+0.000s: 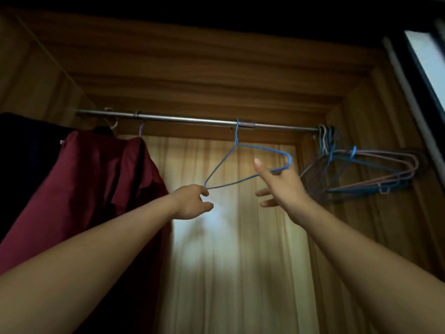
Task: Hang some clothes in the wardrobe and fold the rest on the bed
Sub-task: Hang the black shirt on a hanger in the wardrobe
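Note:
An empty blue wire hanger (237,141) hangs by its hook from the metal wardrobe rod (183,120), tilted. My left hand (190,201) pinches the hanger's left corner. My right hand (281,182) is raised at the hanger's right end, fingers spread, and the hanger's lower wire touches it near the thumb. A dark red garment (96,179) hangs on a hanger at the left of the rod, next to a dark garment (26,150).
A bunch of several empty wire hangers (370,172) hangs at the rod's right end against the wooden side wall (375,116). The wardrobe's wooden top (192,68) is above. A pale lit curtain-like panel (240,237) fills the back. A door edge (419,75) stands at the far right.

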Tool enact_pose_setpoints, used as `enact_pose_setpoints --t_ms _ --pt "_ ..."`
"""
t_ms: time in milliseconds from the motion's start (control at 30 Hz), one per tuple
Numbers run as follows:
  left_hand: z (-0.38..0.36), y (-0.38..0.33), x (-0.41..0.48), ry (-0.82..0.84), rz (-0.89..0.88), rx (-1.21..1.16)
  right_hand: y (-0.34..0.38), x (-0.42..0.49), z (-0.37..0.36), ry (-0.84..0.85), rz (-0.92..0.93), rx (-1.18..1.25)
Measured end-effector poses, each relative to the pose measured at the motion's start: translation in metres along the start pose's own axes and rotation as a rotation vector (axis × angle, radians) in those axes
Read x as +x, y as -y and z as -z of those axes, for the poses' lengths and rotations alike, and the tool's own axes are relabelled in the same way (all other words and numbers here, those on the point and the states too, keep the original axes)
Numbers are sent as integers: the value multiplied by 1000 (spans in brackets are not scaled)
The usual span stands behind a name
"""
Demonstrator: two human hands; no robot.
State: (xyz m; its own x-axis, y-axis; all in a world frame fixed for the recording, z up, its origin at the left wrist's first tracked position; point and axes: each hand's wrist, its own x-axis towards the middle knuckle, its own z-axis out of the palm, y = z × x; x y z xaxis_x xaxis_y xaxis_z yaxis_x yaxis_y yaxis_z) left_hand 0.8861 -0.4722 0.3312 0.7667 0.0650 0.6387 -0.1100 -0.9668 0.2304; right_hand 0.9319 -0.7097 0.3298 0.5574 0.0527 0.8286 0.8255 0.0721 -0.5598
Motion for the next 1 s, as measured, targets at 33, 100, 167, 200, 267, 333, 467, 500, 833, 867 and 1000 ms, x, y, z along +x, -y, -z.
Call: enact_pose_setpoints --t_ms 33,100,167,200,267,333,467,500,833,867,1000 --pt "3 -2 0 -26 -12 -13 8 4 -4 -38 16 112" --pt "8 -5 -1 -81 -33 -31 25 13 -9 -131 32 242" --pt "13 -6 -3 -123 -44 -50 39 20 -11 -179 27 312" --pt "15 -6 -4 -142 -49 -59 44 24 -11 -184 34 329" --pt "17 -4 -5 -175 -53 -78 49 31 -8 -181 56 354" --pt "21 -3 -5 -206 -58 -99 53 38 -4 -166 77 364" --pt "27 1 2 -236 -55 -159 59 44 6 -126 124 355" --pt "28 2 5 -242 -54 -178 59 43 9 -128 130 351" --pt "-27 13 -23 44 68 -619 -29 -18 28 49 -191 559" --pt "-39 14 -33 154 103 -786 -49 -31 26 87 -253 552" --pt "-89 28 -75 305 200 -1094 -132 -87 24 130 -489 490"
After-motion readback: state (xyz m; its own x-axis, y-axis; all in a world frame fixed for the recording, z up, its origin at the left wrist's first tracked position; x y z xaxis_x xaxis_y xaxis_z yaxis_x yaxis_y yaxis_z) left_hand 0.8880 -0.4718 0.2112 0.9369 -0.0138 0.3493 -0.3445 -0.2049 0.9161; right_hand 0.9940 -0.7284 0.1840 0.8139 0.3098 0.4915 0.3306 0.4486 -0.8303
